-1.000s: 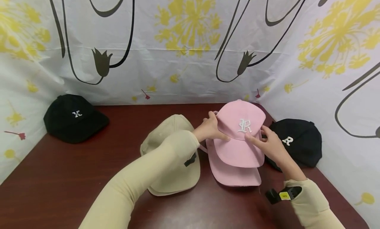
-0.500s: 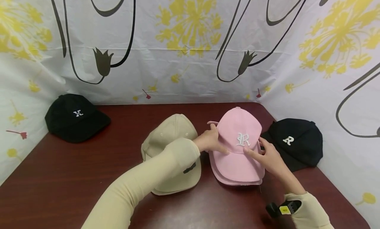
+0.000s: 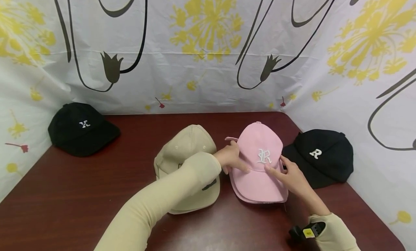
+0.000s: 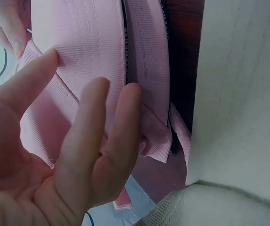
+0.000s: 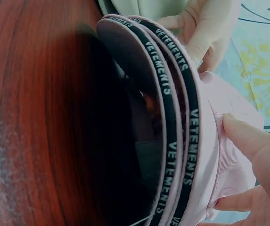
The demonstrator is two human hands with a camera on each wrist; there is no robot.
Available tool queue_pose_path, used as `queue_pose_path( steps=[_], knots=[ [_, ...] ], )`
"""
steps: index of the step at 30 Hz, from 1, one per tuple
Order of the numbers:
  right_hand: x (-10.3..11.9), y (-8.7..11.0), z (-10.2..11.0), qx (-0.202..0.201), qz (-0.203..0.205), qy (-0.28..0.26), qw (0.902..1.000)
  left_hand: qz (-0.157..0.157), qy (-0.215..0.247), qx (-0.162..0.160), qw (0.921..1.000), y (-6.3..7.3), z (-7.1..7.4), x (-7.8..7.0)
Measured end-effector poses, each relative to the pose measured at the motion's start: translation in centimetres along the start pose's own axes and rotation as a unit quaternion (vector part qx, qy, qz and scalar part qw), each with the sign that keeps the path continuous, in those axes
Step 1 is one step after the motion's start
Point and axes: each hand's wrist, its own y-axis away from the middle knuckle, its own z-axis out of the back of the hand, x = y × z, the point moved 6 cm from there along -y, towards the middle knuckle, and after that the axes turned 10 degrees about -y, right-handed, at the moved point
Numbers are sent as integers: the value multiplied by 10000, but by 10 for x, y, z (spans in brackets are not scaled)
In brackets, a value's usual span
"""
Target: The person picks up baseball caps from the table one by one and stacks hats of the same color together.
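Observation:
A pink cap (image 3: 260, 141) with a white embroidered R sits on top of a second pink cap, whose brim (image 5: 166, 115) shows just below the upper one in the right wrist view. My left hand (image 3: 231, 158) holds the upper cap's left side, thumb on the front near the brim seam. On the opposite side my right hand (image 3: 292, 177) grips it, thumb just below the letter. A beige cap (image 3: 190, 146) stands left of the pink pair, partly hidden behind my left sleeve. Dark bands with white lettering line both pink brims.
A black cap (image 3: 331, 157) with a white R lies right of the pink caps, by the cloth wall. Another black cap (image 3: 82, 130) sits at the far left. Everything rests on a dark red-brown table (image 3: 130, 164), with a patterned cloth (image 3: 208, 88) behind.
Both hands have lowered the upper pink cap and drawn it slightly left. It now nearly covers the lower pink cap, with their brims close together.

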Motion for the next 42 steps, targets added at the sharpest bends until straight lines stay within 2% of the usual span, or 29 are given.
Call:
queue_pose_path(
  steps=[11, 17, 20, 27, 30, 35, 42],
  knots=[
    [-6, -2, -5, -64, -198, 428, 9989, 156, -976, -25, 9951, -7, -5, 1],
    [-12, -2, -5, 47, -403, 578, 9975, -8, -1875, -163, 9821, -7, -3, -6],
    [-13, -1, -6, 105, -466, 552, 9973, -78, -2133, -248, 9766, -7, -2, -7],
    [-10, 0, -6, 148, -416, 421, 9981, -94, -2192, -434, 9747, -5, -1, -7],
    [-9, 2, -5, 183, -428, 358, 9983, -161, -2197, -678, 9731, -2, 1, -9],
    [-5, 4, 4, 121, -257, 280, 9992, -266, -2333, -1152, 9652, 3, 12, -15],
    [0, 6, 31, -40, -185, 478, 9987, -492, -1866, -1204, 9738, 2, 36, -26]
  ],
)
